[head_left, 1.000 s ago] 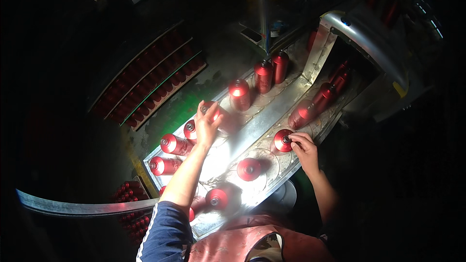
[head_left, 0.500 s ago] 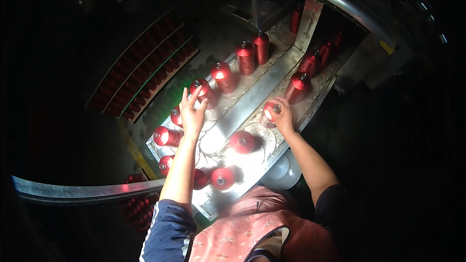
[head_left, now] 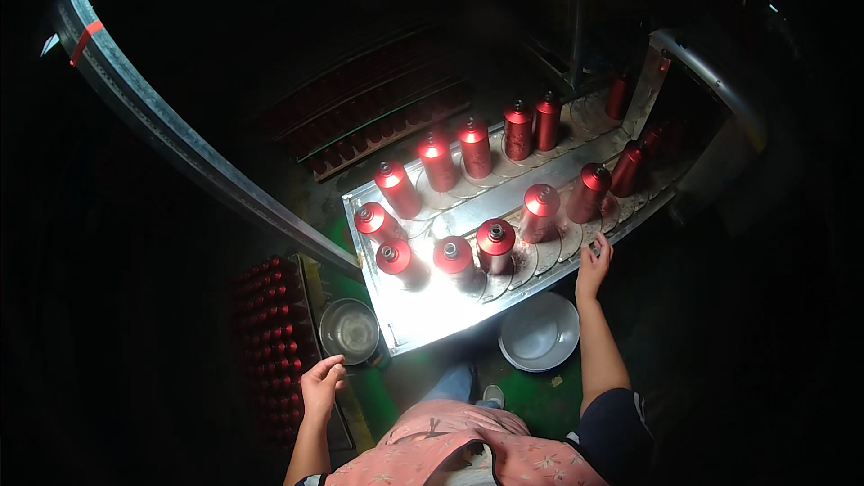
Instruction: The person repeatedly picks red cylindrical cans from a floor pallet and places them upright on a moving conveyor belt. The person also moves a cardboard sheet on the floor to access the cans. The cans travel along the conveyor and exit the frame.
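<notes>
Red metal bottles with narrow necks stand in two rows on a metal conveyor (head_left: 393, 331) and round its near left end. My left hand (head_left: 322, 385) is off the conveyor at the lower left, close to a metal bowl (head_left: 349, 331). Its thumb and fingertips are pinched together; whatever may be between them is too small to make out. At the conveyor's right edge, my right hand (head_left: 594, 263) has its fingers loosely bent and apart, touching no bottle. The closest bottle to it is a red one (head_left: 589, 193) in the near row.
A metal housing (head_left: 688, 63) covers the conveyor's far right end. Below the near edge sits a grey basin (head_left: 540, 333). Racks of red bottles (head_left: 270, 342) stand at the left, with more behind. A long curved metal rail (head_left: 207, 166) crosses the left side.
My left hand has left the far-row bottle and come back to the lower left. My right hand has let go of a near-row bottle and moved to the conveyor's edge. The view has turned.
</notes>
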The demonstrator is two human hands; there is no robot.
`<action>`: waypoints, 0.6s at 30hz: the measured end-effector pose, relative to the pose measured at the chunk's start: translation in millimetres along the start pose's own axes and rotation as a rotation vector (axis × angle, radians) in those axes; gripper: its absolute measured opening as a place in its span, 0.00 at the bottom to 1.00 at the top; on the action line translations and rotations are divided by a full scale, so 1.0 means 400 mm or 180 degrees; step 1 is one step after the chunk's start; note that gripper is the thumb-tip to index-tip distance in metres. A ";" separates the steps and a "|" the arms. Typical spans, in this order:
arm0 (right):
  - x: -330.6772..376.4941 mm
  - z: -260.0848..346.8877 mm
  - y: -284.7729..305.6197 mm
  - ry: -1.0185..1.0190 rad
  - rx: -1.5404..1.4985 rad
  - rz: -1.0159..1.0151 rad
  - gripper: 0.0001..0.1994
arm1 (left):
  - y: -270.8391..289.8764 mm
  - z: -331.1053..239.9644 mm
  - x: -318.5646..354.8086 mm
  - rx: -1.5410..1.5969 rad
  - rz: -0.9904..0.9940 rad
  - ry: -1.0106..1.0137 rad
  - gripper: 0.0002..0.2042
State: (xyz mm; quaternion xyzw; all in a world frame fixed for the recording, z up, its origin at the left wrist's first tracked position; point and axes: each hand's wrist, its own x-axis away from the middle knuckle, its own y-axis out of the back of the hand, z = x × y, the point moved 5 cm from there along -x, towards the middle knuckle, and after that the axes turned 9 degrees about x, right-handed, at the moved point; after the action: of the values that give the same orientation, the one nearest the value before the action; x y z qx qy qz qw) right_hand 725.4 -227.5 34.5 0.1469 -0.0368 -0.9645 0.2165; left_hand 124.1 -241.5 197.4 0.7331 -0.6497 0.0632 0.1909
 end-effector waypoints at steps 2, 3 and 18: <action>0.219 -0.058 0.031 -0.0350 0.0098 0.0353 0.17 | 0.083 0.099 0.057 0.0082 -0.0093 0.0124 0.11; 0.329 -0.057 0.036 -0.0421 -0.0094 0.0624 0.16 | 0.118 0.144 0.083 0.0094 -0.0107 0.0225 0.11; 1.646 0.235 -0.537 -0.0790 0.0299 0.4567 0.15 | 1.138 0.887 0.268 0.0771 -0.1532 0.1012 0.14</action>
State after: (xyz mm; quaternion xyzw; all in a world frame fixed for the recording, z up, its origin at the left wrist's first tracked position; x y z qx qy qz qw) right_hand 41.5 -314.6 -80.9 -0.0145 -0.1897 -0.5922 0.7830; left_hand -359.8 -507.2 -2.3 0.8642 -0.4073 0.2070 0.2108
